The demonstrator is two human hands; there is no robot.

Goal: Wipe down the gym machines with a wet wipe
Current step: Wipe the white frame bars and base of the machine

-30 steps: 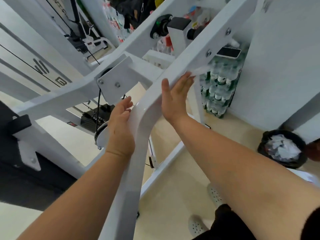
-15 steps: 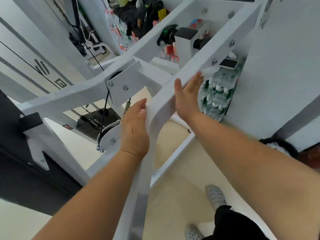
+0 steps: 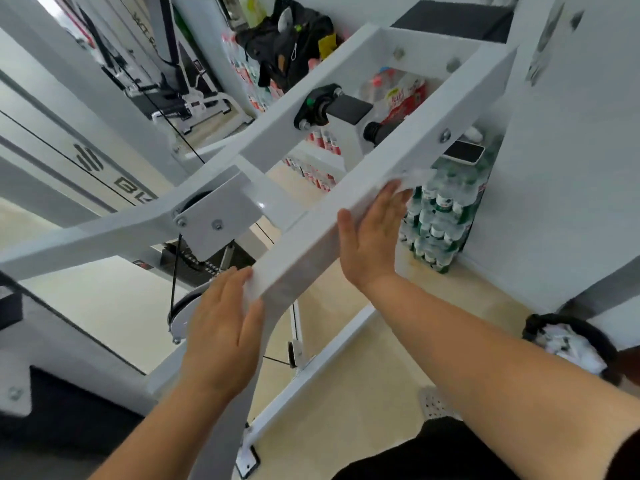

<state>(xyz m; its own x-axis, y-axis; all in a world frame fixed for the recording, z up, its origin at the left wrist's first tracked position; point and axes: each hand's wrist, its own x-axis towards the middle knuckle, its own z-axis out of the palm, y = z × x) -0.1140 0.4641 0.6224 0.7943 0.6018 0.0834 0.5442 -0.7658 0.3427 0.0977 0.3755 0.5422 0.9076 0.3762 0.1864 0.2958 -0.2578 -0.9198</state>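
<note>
The wet wipe (image 3: 414, 176) is seen as a blurred white scrap pressed against the right face of the slanted white beam (image 3: 304, 244) of the gym machine, just past the fingertips of the right hand (image 3: 372, 237). That hand is laid flat on the beam, with its fingers straight and its thumb spread along the beam's edge. The left hand (image 3: 221, 323) is laid flat against the beam's opposite, left face, lower down near its bend, with the fingers straight and close together. Whether anything is trapped under them cannot be told. Left of the beam, a bolted white plate (image 3: 216, 220) is fixed to a second frame member, and a black cable (image 3: 174, 271) hangs below it. A black pivot bearing (image 3: 317, 105) is mounted on the frame member beside the beam's upper end. Stacked water bottles (image 3: 446, 216) with green caps are seen right of the beam, behind the right hand. Well to the right of the beam and lower, a black-lined bin (image 3: 540, 323) is filled with crumpled white wipes.
</note>
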